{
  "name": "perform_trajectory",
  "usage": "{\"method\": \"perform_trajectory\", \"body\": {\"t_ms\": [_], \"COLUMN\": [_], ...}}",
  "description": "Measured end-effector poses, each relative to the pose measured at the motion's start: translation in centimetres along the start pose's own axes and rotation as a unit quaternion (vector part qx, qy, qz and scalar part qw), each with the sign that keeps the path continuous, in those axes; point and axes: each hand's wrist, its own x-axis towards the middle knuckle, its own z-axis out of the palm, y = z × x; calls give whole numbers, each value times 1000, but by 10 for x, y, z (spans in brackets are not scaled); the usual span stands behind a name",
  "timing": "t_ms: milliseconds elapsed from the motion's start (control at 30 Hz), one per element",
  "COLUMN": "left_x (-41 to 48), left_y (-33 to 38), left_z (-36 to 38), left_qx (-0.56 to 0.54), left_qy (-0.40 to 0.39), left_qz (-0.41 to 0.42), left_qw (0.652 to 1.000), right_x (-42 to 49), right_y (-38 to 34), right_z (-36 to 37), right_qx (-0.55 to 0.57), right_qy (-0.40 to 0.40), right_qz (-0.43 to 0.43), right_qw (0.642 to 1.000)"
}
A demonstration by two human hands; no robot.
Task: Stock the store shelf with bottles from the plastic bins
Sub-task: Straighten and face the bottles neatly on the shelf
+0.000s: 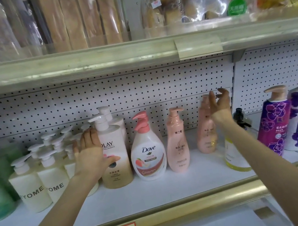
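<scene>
we're working at the shelf [157, 195]: open white board is running btwn the bottle row and the gold front rail [198, 206], and the upper shelf [97, 60] is hanging over the pumps. zyome bottles [29, 188] are crowding the left, w/ the dove bottle [148, 158] just right. our left hand [92, 153] is gripping the olay bottle [116, 166], thumb across its front; it's standing upright, pump pointing left. our right hand [219, 103] is hovering, fingers loosely spread, by the far pink bottle [205, 135]; can't tell if touching.
</scene>
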Motion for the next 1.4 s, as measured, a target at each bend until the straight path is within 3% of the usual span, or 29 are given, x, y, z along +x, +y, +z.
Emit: {"method": "perform_trajectory", "body": {"t_ms": [133, 467, 1000, 1133, 1400], "left_x": [1, 1, 2, 1, 1], "left_y": [-2, -1, -2, -2, -1], "left_z": [3, 4, 7, 7, 5], "left_qx": [8, 1, -12, 0, -8], "left_qy": [5, 7, 22, 21, 33], "left_qz": [2, 0, 7, 1, 3], "left_qw": [1000, 1000, 1000, 1000, 999], "right_x": [28, 45, 54, 50, 57], "right_y": [-10, 4, -14, -19, -23], "right_z": [-15, -11, 3, 11, 17], "right_qx": [-3, -23, -111, -162, -125], "right_qy": [-208, -305, -402, -404, -407], "right_qz": [169, 256, 241, 190, 180], "right_qw": [963, 917, 876, 880, 887]}}
